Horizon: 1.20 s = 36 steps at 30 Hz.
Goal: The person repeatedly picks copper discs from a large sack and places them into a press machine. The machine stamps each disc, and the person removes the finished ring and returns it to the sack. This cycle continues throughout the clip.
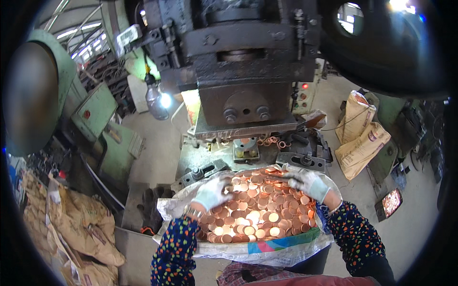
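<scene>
Head view: we find the copper discs (257, 205) heaped loose in an opened white sack (286, 257), located between the press and the wearer's body. Clock positions are taken from the centre of the heap.

Left hand (213, 191), gloved, is at 9 to 10 o'clock, with fingers part-curled at the heap's edge; blur prevents us from telling whether it grips any discs. Right hand (307, 183), gloved, is at 2 o'clock, with fingers loosely extended over the discs; we see nothing held.

Status: we judge the sack opened and the discs accessible. The heap is large and unsorted, so we judge most of the handling outstanding. We cannot establish a finished count.

At 12 o'clock, we note a small die block (245, 150) below the raised press head (245, 102). Copper rings (274, 141) lie just beside the block, toward 1 o'clock. Paper sacks (360, 150) stand farther out at 2 o'clock.
</scene>
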Motion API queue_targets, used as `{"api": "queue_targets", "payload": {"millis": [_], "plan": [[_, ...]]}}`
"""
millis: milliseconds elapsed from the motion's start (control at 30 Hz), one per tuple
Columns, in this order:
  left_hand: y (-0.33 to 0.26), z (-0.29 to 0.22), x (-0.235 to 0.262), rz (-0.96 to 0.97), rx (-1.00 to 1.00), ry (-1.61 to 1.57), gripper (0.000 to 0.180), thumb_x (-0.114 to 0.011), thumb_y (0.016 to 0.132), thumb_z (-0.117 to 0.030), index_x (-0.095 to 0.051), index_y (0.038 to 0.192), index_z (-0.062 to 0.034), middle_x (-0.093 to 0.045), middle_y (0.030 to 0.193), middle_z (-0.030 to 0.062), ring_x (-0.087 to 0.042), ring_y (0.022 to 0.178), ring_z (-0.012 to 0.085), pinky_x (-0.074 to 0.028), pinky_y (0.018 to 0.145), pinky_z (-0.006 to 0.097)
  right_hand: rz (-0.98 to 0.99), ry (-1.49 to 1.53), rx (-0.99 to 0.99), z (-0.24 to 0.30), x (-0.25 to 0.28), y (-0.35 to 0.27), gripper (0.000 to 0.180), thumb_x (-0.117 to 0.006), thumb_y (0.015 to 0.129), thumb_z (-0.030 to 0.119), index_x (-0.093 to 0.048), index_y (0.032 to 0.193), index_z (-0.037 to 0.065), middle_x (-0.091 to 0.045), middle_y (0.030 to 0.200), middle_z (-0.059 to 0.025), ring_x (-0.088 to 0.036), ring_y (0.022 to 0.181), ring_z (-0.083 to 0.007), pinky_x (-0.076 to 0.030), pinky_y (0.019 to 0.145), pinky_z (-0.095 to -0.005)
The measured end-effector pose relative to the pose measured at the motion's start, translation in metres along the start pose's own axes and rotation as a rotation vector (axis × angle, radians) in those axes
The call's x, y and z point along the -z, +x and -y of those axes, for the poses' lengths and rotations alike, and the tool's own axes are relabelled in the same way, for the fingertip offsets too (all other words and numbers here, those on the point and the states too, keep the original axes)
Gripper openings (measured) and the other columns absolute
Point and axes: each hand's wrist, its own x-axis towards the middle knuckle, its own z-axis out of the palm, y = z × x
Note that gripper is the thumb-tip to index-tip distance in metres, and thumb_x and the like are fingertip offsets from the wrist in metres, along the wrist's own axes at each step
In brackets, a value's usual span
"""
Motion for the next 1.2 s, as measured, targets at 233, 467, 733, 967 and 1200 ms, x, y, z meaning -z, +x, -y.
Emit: {"api": "queue_targets", "payload": {"millis": [233,467,733,967,1200], "plan": [[-0.011,0.001,-0.005,0.081,0.157,0.008,0.037,-0.071,0.072,-0.041,-0.066,0.102,-0.019,-0.064,0.094,0.0096,-0.061,0.091,0.0281,-0.05,0.081,0.038,0.144,0.282,-0.16,0.003,-0.038,-0.053,0.036,-0.049,0.093,0.037,-0.057,0.123,0.018,-0.067,0.096,-0.0135,-0.065,0.084,-0.0261,-0.05,0.075,-0.0376],[-0.033,-0.024,0.013,0.097,0.143,0.089,0.035,-0.07,0.075,-0.032,-0.065,0.099,-0.0072,-0.064,0.102,0.0136,-0.061,0.093,0.0294,-0.049,0.081,0.039,0.091,0.322,-0.097,0.012,-0.074,-0.085,0.039,-0.051,0.092,0.036,-0.055,0.124,0.014,-0.063,0.104,-0.0154,-0.061,0.094,-0.0308,-0.047,0.081,-0.038],[-0.013,-0.051,-0.007,-0.031,0.122,-0.061,0.035,-0.07,0.075,-0.03,-0.065,0.101,-0.0065,-0.064,0.101,0.014,-0.061,0.092,0.0296,-0.049,0.08,0.039,0.004,0.137,-0.112,0.024,-0.106,-0.098,0.033,-0.051,0.089,0.036,-0.06,0.113,0.015,-0.063,0.088,-0.0129,-0.062,0.086,-0.0294,-0.047,0.072,-0.0423],[-0.016,-0.058,-0.012,-0.042,0.112,-0.1,0.035,-0.07,0.075,-0.028,-0.064,0.102,-0.0058,-0.064,0.1,0.0144,-0.061,0.091,0.0298,-0.049,0.08,0.039,-0.078,0.096,-0.095,0.039,-0.119,-0.113,0.032,-0.051,0.089,0.036,-0.06,0.112,0.015,-0.063,0.087,-0.0129,-0.062,0.084,-0.0298,-0.048,0.07,-0.0408],[-0.006,-0.057,-0.015,-0.057,0.11,-0.125,0.035,-0.069,0.075,-0.025,-0.064,0.103,-0.0052,-0.064,0.1,0.0147,-0.061,0.09,0.03,-0.049,0.08,0.039,0.004,0.125,-0.156,0.038,-0.109,-0.106,0.032,-0.051,0.089,0.037,-0.06,0.11,0.015,-0.062,0.094,-0.0119,-0.06,0.091,-0.0301,-0.047,0.075,-0.0419]]}}
